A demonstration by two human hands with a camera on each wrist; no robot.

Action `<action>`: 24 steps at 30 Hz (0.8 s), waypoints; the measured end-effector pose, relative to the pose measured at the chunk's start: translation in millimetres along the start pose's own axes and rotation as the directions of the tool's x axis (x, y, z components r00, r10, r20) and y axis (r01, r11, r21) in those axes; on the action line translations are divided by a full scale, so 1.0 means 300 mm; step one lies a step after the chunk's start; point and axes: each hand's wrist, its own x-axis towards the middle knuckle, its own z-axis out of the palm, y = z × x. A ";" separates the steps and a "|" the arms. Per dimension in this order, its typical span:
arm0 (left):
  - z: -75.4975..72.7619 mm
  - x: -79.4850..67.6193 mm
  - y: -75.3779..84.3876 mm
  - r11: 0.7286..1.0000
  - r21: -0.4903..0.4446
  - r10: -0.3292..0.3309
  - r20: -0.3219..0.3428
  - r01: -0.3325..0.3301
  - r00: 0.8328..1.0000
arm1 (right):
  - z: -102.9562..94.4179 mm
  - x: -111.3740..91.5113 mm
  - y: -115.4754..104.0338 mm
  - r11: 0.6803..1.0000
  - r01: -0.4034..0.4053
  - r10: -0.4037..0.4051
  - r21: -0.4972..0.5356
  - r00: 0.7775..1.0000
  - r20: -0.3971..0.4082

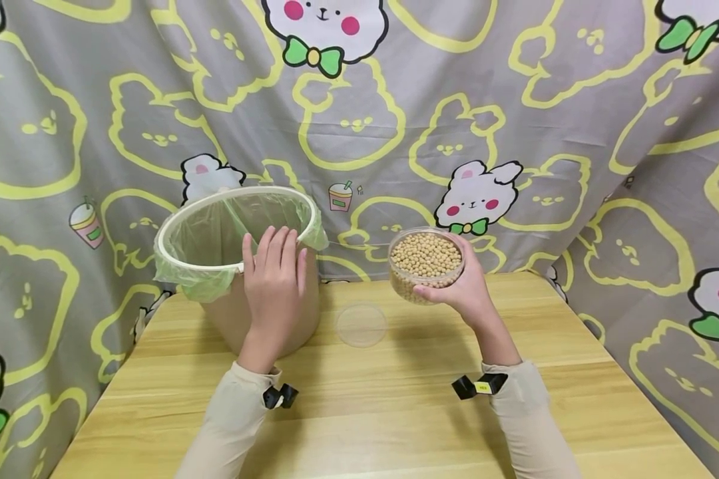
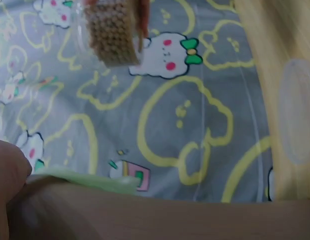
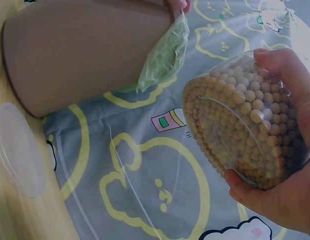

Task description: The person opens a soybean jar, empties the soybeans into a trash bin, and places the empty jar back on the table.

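My right hand [image 1: 470, 283] grips a clear round plastic jar of soybeans [image 1: 427, 259], held up over the table and tilted a little. The jar has no lid on it, and beans fill it close to the rim. Seen from the right wrist, its base [image 3: 230, 135] faces the camera, with thumb and fingers on opposite sides. My left hand [image 1: 272, 289] rests at the near rim of a tan trash can [image 1: 302, 299], fingers straight across the edge. A light green bag [image 1: 206, 285] lines the can and folds over its white rim. Part of the left palm is hidden.
A clear round lid [image 1: 361, 325] lies flat on the wooden table [image 1: 371, 412] between the can and the jar. Behind and at both sides hangs a grey curtain [image 1: 359, 166] printed with cartoon bears.
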 end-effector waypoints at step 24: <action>0.101 -0.026 -0.024 0.998 0.057 -0.018 -0.244 0.033 0.970 | 0.019 0.040 -0.018 0.999 -0.014 0.015 -0.052 1.000 0.023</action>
